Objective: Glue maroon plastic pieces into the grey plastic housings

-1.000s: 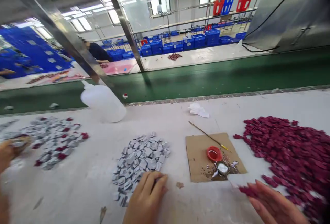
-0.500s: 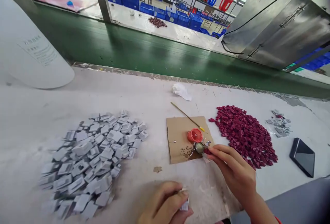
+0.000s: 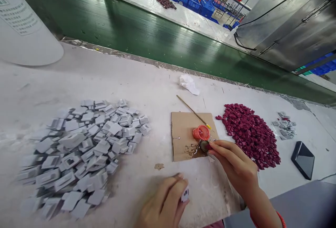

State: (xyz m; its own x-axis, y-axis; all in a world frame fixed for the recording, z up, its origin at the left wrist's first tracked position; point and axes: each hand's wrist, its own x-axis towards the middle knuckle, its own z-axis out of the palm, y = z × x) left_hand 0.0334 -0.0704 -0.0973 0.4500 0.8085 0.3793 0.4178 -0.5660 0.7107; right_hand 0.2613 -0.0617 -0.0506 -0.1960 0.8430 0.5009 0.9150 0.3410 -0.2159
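My left hand (image 3: 166, 200) rests low on the bench, its fingers pinching a small light-grey plastic piece (image 3: 185, 194) whose dark opening shows. Over the cardboard (image 3: 181, 151), my right hand (image 3: 235, 165) has thumb and fingers closed on a small maroon piece (image 3: 208, 146), mostly hidden by the fingertips. Against those fingertips sits a small dark round cap (image 3: 204, 146). Just behind the cap stands a red cup (image 3: 201, 132) of liquid. Wet brown spots mark the cardboard, and a thin yellow-tipped stick (image 3: 193, 111) lies across its back edge.
Left lies a large pile of grey pieces (image 3: 99, 147); right, a heap of maroon pieces (image 3: 249, 135). Farther right are a small grey cluster (image 3: 284, 125) and a black phone-like device (image 3: 303, 159). Crumpled tissue (image 3: 189, 83), a white bucket (image 3: 26, 28) and a green conveyor belt (image 3: 147, 39) are beyond.
The view has tilted and shifted. My left hand has turned the grey piece so its opening faces me. My right fingertips have moved closer over the round cap.
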